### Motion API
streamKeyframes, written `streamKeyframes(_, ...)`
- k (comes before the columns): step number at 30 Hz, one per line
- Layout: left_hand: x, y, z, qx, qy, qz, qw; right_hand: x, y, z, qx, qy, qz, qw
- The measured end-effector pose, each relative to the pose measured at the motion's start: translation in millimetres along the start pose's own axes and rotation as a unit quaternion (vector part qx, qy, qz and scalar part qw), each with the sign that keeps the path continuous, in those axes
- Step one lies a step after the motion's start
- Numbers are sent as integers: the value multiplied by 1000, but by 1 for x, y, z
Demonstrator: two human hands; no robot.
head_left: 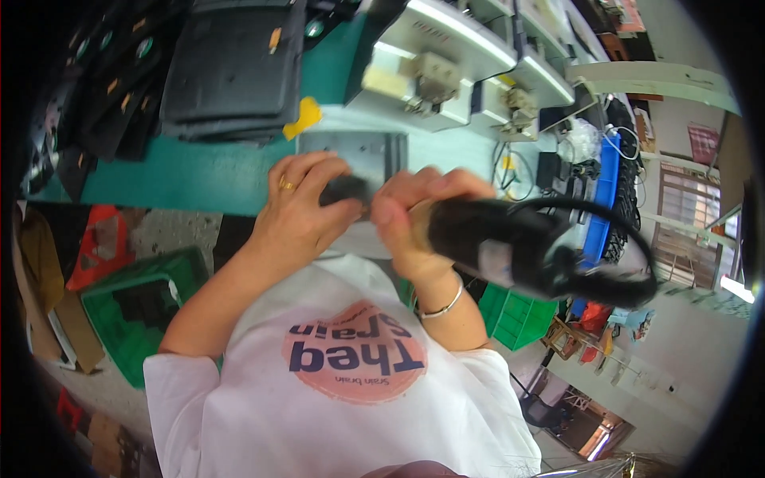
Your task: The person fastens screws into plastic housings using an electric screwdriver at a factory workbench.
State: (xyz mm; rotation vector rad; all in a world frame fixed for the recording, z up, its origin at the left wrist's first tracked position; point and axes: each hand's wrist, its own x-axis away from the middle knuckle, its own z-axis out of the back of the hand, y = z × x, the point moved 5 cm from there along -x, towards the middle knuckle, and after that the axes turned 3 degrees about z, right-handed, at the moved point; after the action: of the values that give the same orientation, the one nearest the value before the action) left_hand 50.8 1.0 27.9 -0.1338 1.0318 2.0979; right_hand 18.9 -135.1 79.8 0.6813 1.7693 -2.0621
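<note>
My right hand [414, 219] is wrapped round the tan front end of a black corded electric screwdriver [490, 243]. Its thick body tilts up to the right, and its cable loops at the back end; the tip is hidden behind my fingers. Close beside it, my left hand [299, 199] pinches a small dark part [344, 189] between thumb and fingers. Both hands are over the near edge of the bench, in front of a flat grey plate [351, 145]. Blur and my fingers hide whether the screwdriver touches the dark part.
Stacked black panels [231, 72] lie on the green bench top [179, 179] at the left, near a yellow piece [303, 118]. White machine housings [434, 68] stand at the back. A green crate [143, 303] is on the floor at left, and a blue tray [610, 175] at right.
</note>
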Motion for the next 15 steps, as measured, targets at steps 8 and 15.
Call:
streamKeyframes(8, 2, 9, -1, -15, -9, 1, 1000, 23, -2, 16, -38, 97, -49, 993)
streamKeyframes(15, -3, 9, -1, 5, -56, 13, 998, -17, -35, 122, -45, 305, 143, 940)
